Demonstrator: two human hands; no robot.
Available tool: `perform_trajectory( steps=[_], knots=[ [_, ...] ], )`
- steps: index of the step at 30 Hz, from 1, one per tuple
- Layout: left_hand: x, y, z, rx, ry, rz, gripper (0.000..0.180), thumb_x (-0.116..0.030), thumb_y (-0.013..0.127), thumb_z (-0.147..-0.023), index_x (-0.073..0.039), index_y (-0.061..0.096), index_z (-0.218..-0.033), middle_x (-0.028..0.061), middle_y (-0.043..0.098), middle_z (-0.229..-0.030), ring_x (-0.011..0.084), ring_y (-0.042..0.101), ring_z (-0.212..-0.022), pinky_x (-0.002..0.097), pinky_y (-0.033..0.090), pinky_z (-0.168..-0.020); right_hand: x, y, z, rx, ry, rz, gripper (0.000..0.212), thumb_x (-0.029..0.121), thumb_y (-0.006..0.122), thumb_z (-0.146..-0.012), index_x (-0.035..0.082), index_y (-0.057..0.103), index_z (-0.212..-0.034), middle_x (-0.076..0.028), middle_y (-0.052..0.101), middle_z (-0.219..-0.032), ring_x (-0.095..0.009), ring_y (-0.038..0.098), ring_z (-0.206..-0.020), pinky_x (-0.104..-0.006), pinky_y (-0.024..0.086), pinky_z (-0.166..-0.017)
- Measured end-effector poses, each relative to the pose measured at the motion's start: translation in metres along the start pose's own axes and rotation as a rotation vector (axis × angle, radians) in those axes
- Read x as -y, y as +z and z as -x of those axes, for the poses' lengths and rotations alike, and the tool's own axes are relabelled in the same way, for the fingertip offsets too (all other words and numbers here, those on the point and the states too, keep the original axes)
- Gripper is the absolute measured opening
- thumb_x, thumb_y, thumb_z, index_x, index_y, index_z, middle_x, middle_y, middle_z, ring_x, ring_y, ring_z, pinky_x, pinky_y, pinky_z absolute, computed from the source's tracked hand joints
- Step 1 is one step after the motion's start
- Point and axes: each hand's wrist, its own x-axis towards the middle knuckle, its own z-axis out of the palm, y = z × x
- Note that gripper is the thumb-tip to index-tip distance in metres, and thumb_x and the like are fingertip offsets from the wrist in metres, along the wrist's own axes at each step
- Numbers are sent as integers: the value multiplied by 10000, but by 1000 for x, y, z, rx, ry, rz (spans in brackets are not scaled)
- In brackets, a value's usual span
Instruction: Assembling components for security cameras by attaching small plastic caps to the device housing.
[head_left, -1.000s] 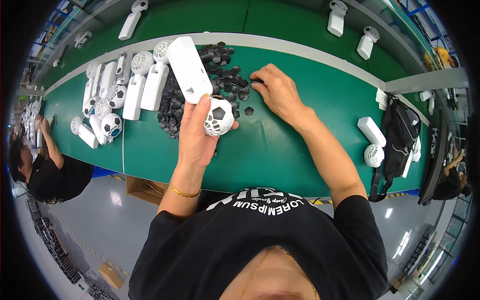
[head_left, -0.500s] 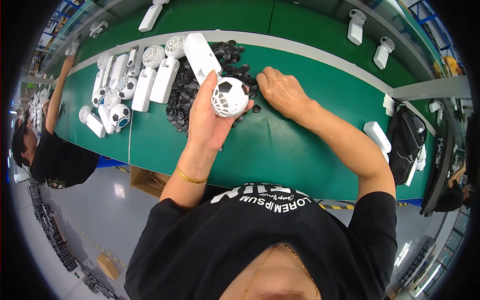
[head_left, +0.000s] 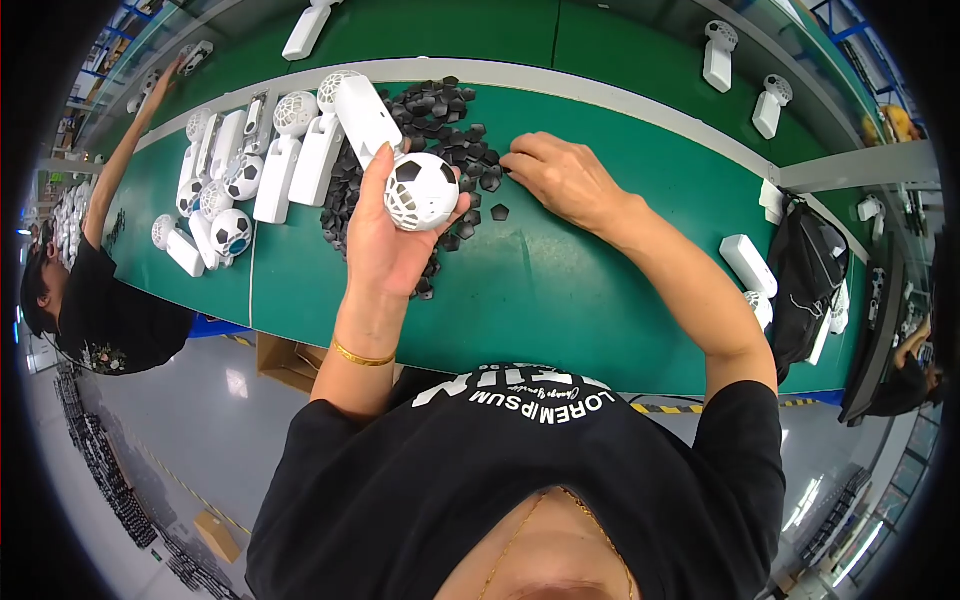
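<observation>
In our left hand (head_left: 385, 240) we hold a white ball-headed device (head_left: 420, 182), its long axis slanting away leftward from the ball; our right hand (head_left: 565, 182) – fingers bunched, contents unclear – is nearer the pile's right edge of black pentagons (head_left: 466, 150).

white ball-headed device (head_left: 412, 180) and loose black pentagons (head_left: 465, 150)
round head (head_left: 428, 196) patched black, with open grille cells; blocky body (head_left: 366, 115) slanting away leftward. the pentagons lie heaped on both sides of the device.
</observation>
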Motion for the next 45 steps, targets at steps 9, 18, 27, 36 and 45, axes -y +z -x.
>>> perform_trajectory(
  steps=[9, 18, 27, 36, 45],
  knots=[
    [3, 13, 1, 24, -18, 74, 331, -379, 523, -952, -110, 469, -1137, 104, 612, -974, 251, 633, -932, 455, 550, -782, 3, -1, -18, 20, 95, 84, 129, 45, 603, -836, 7, 618, -957, -97, 589, -848, -216, 613, -701, -320, 513, -571],
    [11, 18, -2, 76, -20, 97, 292, -357, 460, -987, -89, 504, -1096, 65, 612, -982, 191, 621, -917, 376, 511, -828, 95, -26, -13, -416, 497, -974, 111, 5, 661, -852, -1, 649, -962, -15, 610, -852, -47, 539, -648, -176, 446, -540],
    [17, 17, 7, 59, 70, -47, 290, -333, 459, -990, -88, 475, -1144, 19, 589, -969, 124, 597, -904, 320, 498, -785, 100, -16, -10, -401, 522, -932, 142, 20, 702, -828, 12, 594, -920, -5, 613, -841, -45, 556, -727, -174, 470, -630],
    [20, 10, 16, 12, 205, -165, 303, -319, 457, -992, -77, 467, -1174, 38, 593, -979, 134, 596, -906, 309, 493, -778, 99, -6, -7, -214, 684, -1113, 199, 6, 696, -827, 33, 515, -906, -7, 582, -840, -38, 547, -720, -175, 475, -628],
    [-3, 3, 0, 46, 214, -169, 371, -332, 477, -981, -43, 459, -1212, 130, 609, -980, 270, 644, -911, 425, 542, -813, 4, 9, -42, -152, 571, -647, 184, 136, 634, -863, 29, 646, -1013, -26, 623, -849, -108, 575, -757, -270, 485, -660]
  ],
)
